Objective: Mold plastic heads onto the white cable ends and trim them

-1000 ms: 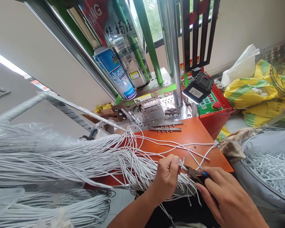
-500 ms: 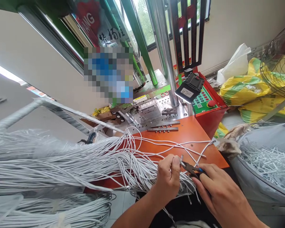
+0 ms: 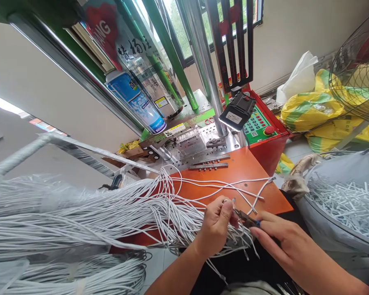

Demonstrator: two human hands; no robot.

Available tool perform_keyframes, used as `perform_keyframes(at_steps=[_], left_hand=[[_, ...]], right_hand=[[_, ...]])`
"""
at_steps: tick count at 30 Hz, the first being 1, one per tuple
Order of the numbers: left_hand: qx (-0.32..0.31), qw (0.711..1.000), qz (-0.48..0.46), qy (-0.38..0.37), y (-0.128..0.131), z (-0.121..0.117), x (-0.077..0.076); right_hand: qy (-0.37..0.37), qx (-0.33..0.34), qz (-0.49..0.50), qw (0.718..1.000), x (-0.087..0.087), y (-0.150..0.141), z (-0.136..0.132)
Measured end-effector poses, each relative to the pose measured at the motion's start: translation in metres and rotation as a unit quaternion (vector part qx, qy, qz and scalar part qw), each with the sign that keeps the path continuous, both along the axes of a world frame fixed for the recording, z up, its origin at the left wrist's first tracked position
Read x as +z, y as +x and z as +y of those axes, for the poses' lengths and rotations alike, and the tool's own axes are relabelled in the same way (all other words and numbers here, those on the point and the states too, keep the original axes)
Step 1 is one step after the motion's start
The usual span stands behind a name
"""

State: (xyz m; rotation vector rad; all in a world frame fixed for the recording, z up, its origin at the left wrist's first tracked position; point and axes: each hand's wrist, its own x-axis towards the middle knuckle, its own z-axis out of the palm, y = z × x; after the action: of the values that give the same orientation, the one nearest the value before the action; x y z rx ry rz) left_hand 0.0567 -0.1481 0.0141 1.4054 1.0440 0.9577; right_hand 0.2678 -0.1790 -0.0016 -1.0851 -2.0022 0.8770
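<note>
My left hand is closed in a pinch on the end of a white cable, whose small tip pokes out by the thumb. My right hand is wrapped around dark-jawed pliers with a bit of blue handle showing. The plier jaws point left and meet the cable end beside my left fingertips; whether they bite on it I cannot tell. Beneath and behind my hands lies a thick bundle of white cables. Several loose cable ends cross the orange tabletop.
Behind the tabletop stands a press with a metal mold block, steel columns and a blue spray can. Two metal bars lie before it. A work lamp sits near the red control box. At right is a lined bin of white scraps.
Scene and view shift slightly left. The plier jaws have dropped a little against the cable end, and my right hand has turned slightly. Both hands keep their hold.
</note>
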Motion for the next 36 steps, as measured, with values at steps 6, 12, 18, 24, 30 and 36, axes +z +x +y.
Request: perform_keyframes(at_steps=[6,12,18,24,30,36], left_hand=[[0.083,0.995,0.029,0.049,0.015,-0.006,0.0],[0.107,0.993,0.004,0.047,0.026,-0.01,-0.004],[0.1,0.99,-0.097,-0.022,0.038,-0.012,-0.006],[0.03,0.98,-0.17,-0.1,0.029,-0.001,-0.007],[-0.092,0.955,-0.217,-0.178,0.012,0.015,-0.008],[0.009,0.998,-0.017,-0.053,0.01,0.008,-0.004]], right_hand=[[0.229,-0.13,-0.142,0.954,-0.001,-0.007,-0.005],[0.258,-0.141,-0.186,0.937,0.001,-0.01,-0.007],[0.229,-0.13,-0.128,0.956,-0.008,-0.009,-0.008],[-0.011,-0.026,0.019,0.999,-0.009,-0.001,-0.006],[-0.275,0.079,0.16,0.945,-0.013,0.004,-0.002],[-0.138,0.014,0.075,0.987,-0.009,0.001,0.0]])
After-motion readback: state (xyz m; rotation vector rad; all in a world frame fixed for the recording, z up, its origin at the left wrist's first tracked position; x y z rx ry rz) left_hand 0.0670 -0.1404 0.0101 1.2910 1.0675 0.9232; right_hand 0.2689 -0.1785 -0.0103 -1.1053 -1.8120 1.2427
